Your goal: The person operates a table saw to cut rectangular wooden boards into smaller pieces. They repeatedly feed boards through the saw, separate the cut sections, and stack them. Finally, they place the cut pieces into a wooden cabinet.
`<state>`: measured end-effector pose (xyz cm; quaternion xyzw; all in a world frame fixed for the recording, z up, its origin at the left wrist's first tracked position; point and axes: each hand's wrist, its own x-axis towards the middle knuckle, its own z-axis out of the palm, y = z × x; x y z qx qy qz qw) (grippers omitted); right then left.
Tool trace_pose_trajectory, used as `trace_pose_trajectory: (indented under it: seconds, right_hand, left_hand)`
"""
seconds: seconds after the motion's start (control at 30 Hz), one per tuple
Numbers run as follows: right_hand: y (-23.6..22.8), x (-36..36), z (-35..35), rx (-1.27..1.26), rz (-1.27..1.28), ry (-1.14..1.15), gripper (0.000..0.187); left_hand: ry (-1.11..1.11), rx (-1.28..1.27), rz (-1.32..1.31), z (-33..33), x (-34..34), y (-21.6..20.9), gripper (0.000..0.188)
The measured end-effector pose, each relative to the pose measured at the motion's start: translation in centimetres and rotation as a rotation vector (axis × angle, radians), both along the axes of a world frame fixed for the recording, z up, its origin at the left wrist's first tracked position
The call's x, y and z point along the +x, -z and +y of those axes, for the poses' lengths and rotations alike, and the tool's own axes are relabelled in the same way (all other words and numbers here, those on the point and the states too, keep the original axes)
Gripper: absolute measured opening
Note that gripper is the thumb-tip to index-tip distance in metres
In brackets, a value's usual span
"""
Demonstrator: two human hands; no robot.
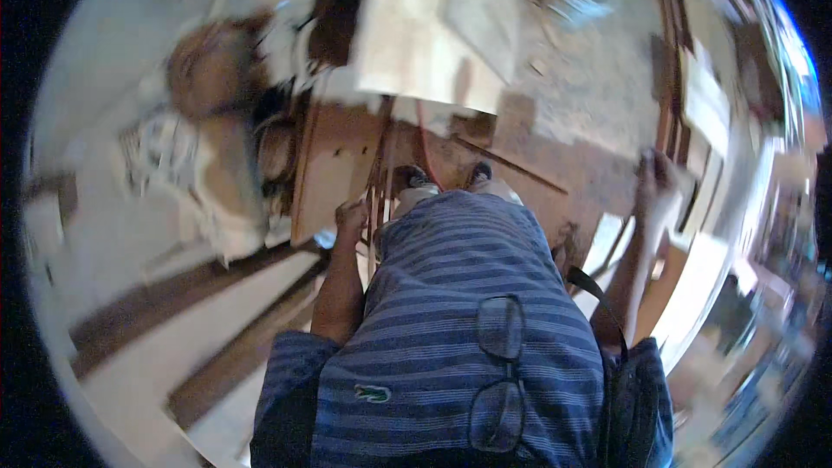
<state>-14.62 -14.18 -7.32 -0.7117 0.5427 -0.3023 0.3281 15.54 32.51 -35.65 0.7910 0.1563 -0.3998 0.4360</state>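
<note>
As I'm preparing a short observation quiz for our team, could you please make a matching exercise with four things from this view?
Things:
1. Glasses
2. Left hand
3. Cord
4. Right hand

Places or colours:
A. Beside the brown panel
B. Near the boards at the picture's right
C. On the striped shirt
D. Red

Right pairs: 1-C, 2-A, 3-D, 4-B.

Near the left hand (pixel 351 215), a flat brown panel (pixel 334 175) is seen, marked with two small dark spots. Beside the right hand (pixel 659 178), dark brown strips (pixel 670 74) and pale boards (pixel 706 111) are arranged lengthwise, side by side; any contact is obscured by blur.
</note>
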Motion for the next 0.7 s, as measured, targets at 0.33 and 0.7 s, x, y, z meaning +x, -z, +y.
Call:
trace_pose_trajectory:
  seconds: [0.33, 0.7]
  right_hand:
    - [5.0, -7.0, 1.5, 0.156, -0.077, -0.050, 0.015]
    - [3.8, -17.8, -3.2, 0.013, -0.123, 0.214, 0.011]
  left_hand:
    - [0.090, 0.066, 0.080, -8.0, 1.0, -3.5, 0.079]
    - [0.858, 0.336, -0.292, -18.0, 3.1, 3.1, 0.042]
